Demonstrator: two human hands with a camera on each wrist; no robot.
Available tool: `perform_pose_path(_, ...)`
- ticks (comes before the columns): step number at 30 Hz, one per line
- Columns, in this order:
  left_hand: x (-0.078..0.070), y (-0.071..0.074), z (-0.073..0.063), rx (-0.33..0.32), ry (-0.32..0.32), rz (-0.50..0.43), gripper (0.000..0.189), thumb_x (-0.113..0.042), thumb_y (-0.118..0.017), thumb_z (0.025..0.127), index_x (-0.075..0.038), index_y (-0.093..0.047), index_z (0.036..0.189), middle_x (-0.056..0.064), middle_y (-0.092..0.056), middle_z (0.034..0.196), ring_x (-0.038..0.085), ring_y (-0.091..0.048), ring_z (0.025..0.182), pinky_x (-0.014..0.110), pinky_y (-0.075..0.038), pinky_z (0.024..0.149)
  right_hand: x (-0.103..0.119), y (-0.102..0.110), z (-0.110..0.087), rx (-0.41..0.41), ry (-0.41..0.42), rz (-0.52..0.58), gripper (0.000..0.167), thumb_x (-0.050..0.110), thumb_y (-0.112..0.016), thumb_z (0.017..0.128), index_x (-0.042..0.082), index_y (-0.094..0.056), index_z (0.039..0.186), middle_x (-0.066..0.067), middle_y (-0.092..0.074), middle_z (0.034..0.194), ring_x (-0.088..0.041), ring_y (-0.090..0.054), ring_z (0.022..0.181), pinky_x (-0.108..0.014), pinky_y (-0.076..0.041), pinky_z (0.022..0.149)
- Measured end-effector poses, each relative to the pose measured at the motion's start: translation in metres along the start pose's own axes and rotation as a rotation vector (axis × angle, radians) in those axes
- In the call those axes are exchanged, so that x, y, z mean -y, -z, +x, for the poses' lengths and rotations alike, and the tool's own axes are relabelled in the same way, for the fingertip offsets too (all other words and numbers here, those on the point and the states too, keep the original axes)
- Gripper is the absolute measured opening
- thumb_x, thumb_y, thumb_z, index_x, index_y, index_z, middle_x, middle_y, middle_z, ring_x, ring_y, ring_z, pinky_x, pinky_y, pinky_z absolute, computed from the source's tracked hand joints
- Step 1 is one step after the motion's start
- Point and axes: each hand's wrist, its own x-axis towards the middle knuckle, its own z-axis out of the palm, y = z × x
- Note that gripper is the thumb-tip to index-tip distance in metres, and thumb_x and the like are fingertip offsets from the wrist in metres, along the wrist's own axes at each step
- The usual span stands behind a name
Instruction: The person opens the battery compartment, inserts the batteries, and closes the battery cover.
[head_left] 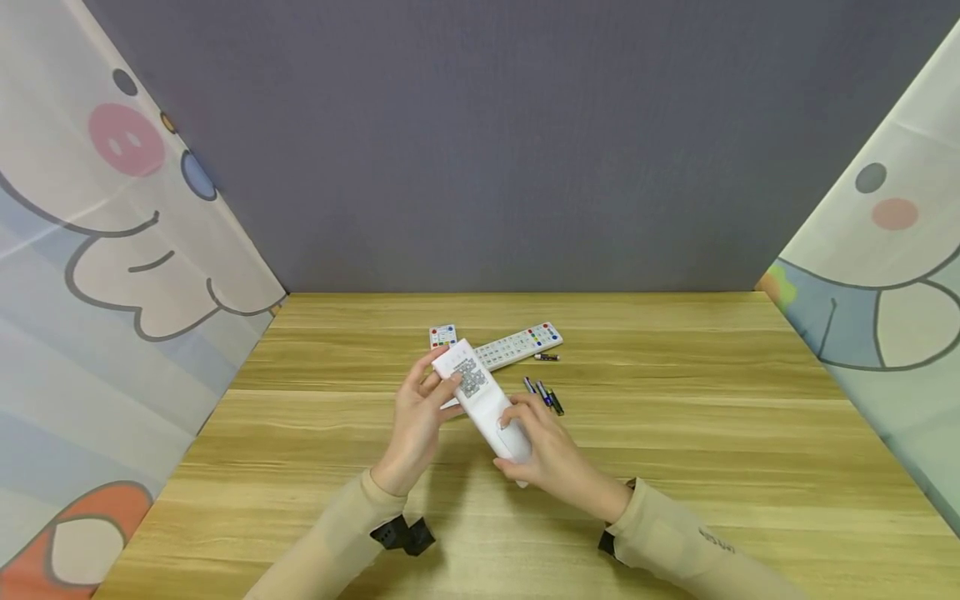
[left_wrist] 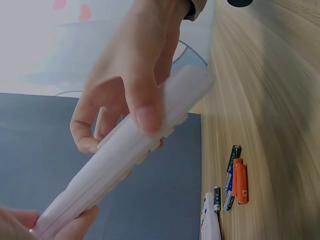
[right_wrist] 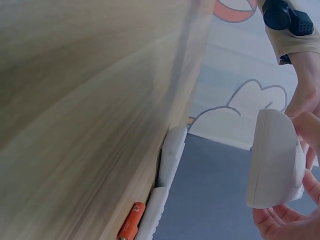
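Observation:
A white remote control (head_left: 487,404) is held above the table, its back with a grey printed label facing up in the head view. My left hand (head_left: 420,417) grips its far end, thumb across the back. At the near end my right hand (head_left: 551,450) holds the remote, with fingertips on the back beside the outline of a battery cover (head_left: 513,440). The left wrist view shows the remote side-on, its buttons (left_wrist: 142,157) facing away from the right thumb's side. Its rounded end (right_wrist: 272,160) appears in the right wrist view.
On the wooden table (head_left: 300,433), a second white remote (head_left: 517,343) lies beyond the hands, and another remote (head_left: 442,335) is partly hidden. Several dark batteries (head_left: 543,393) lie right of the held remote, with orange batteries (left_wrist: 240,182) beside them. A grey panel (head_left: 525,167) stands behind.

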Motion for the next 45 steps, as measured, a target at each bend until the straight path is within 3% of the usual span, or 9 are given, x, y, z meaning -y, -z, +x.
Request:
perform_pose_path(8,0.0,0.001,0.001,-0.004,-0.008,-0.005,0.047,0.005,-0.047,0.086,-0.004,-0.036,0.131,0.024,-0.049,0.12,0.015,-0.061,0.078,0.025,-0.053,0.061,0.001,0.002,-0.004,-0.03,-0.033,0.127,0.047,0.009,-0.075,0.066,0.008,-0.044,0.101,-0.017,-0.039,0.12,-0.032,-0.044,0.108,-0.036,-0.052,0.076)
perform_pose_path(15,0.0,0.002,0.002,-0.035,0.014,-0.046,0.048,0.006,-0.046,0.086,-0.005,-0.035,0.132,0.023,-0.05,0.118,0.014,-0.061,0.077,0.025,-0.053,0.061,-0.001,0.002,-0.007,-0.191,0.04,0.175,0.044,0.0,-0.075,0.062,0.006,-0.05,0.098,-0.016,-0.044,0.116,-0.033,-0.044,0.108,-0.042,-0.05,0.08)
perform_pose_path(18,0.001,0.003,0.002,-0.038,0.014,-0.066,0.048,0.006,-0.046,0.086,-0.005,-0.035,0.132,0.023,-0.049,0.119,0.015,-0.062,0.078,0.027,-0.054,0.063,0.0,0.002,-0.008,-0.246,0.059,0.187,0.045,-0.003,-0.076,0.058,0.004,-0.053,0.096,-0.016,-0.047,0.109,-0.027,-0.048,0.099,-0.036,-0.052,0.077)
perform_pose_path(25,0.003,0.003,0.002,-0.046,0.016,-0.079,0.047,0.005,-0.046,0.086,-0.007,-0.037,0.13,0.024,-0.048,0.122,0.016,-0.062,0.08,0.03,-0.054,0.067,0.016,0.01,-0.003,-0.318,0.074,0.221,0.04,-0.013,-0.074,0.054,-0.003,-0.057,0.088,-0.017,-0.049,0.091,-0.019,-0.046,0.072,-0.024,-0.048,0.057)
perform_pose_path(35,0.006,0.005,0.003,-0.043,0.024,-0.084,0.047,0.005,-0.046,0.087,-0.006,-0.035,0.132,0.023,-0.048,0.122,0.016,-0.062,0.082,0.033,-0.054,0.069,0.0,0.0,-0.011,-0.34,0.032,0.264,0.038,-0.01,-0.074,0.059,-0.002,-0.062,0.093,-0.013,-0.054,0.095,-0.017,-0.051,0.08,-0.021,-0.051,0.065)
perform_pose_path(45,0.01,0.009,0.006,-0.06,0.037,-0.087,0.046,0.005,-0.046,0.086,-0.009,-0.038,0.13,0.022,-0.047,0.123,0.017,-0.062,0.082,0.033,-0.054,0.069,0.002,0.011,-0.009,-0.274,-0.094,0.466,0.029,-0.008,-0.067,0.07,-0.006,-0.06,0.099,-0.013,-0.057,0.096,-0.012,-0.054,0.082,-0.019,-0.049,0.075)
